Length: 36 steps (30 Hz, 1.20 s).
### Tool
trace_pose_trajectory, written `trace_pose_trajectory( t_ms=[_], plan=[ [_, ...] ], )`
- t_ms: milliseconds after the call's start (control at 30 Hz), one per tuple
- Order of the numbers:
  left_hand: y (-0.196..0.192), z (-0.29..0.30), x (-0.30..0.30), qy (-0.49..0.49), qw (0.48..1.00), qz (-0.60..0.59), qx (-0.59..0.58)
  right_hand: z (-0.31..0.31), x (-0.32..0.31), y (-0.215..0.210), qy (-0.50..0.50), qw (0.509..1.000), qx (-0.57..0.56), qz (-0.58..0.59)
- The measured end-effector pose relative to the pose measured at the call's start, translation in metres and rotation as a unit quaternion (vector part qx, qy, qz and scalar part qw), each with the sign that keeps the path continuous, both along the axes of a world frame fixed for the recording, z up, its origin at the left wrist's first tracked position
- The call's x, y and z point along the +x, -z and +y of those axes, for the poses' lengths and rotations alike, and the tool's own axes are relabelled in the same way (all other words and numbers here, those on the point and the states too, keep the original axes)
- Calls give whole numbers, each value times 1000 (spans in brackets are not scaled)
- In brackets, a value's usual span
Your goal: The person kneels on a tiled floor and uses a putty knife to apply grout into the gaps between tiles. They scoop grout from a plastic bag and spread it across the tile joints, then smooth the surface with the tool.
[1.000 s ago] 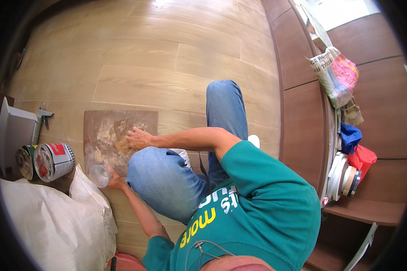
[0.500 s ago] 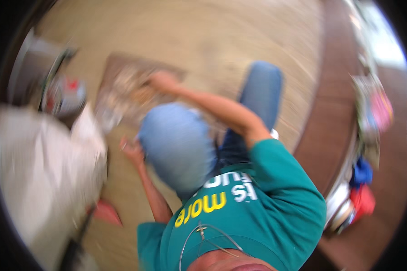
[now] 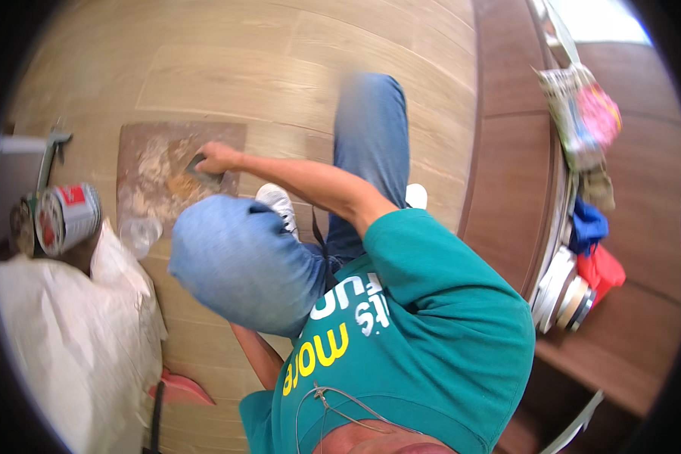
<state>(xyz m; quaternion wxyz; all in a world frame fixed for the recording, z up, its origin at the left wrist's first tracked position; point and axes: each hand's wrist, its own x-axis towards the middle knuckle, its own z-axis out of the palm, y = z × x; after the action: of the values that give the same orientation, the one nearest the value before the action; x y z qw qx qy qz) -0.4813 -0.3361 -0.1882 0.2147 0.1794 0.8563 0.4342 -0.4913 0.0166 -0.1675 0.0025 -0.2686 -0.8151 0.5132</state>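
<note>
My right hand (image 3: pixel 221 156) is closed round a dark, flat scraper (image 3: pixel 204 171). Its blade is over a brown board (image 3: pixel 231 135) lying on the floor. Pale and tan smears of a paste-like material (image 3: pixel 178 184) cover much of the board's middle. By the board's near left corner is a clear plastic cup (image 3: pixel 141 233). My left forearm (image 3: pixel 257 354) shows below my bent knee, which hides the left hand.
Metal cans (image 3: pixel 72 216) lie at the left, behind a large white sack (image 3: pixel 68 325). A red dustpan-like piece (image 3: pixel 185 387) rests beside the sack. Along the right runs a brown wooden ledge (image 3: pixel 511 174) with a packet (image 3: pixel 575 113), cloths and tape rolls (image 3: pixel 571 299).
My view has shifted and become sharper. The right hand stays over the board, the scraper now plain to see. My left hand, visible before beside the knee, is now hidden.
</note>
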Motion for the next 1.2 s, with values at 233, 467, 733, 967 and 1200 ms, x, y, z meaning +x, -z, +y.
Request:
trace_pose_trajectory(
  t_ms=[233,467,733,967,1200],
  plan=[
    [1,-42,-4,-101,983,-132,81,2,4,-15,-23,999,-25,23],
    [-63,-15,-13,-113,980,-155,57,-3,-1,-63,-64,962,-262,34],
    [-109,59,-42,-56,973,-205,90,3,13,-159,-297,927,99,207],
    [-115,61,-53,-49,962,-224,149,4,19,-139,-401,809,335,268],
    [-112,70,-52,-30,969,-205,135,36,26,-138,-386,819,370,207]
  ],
)
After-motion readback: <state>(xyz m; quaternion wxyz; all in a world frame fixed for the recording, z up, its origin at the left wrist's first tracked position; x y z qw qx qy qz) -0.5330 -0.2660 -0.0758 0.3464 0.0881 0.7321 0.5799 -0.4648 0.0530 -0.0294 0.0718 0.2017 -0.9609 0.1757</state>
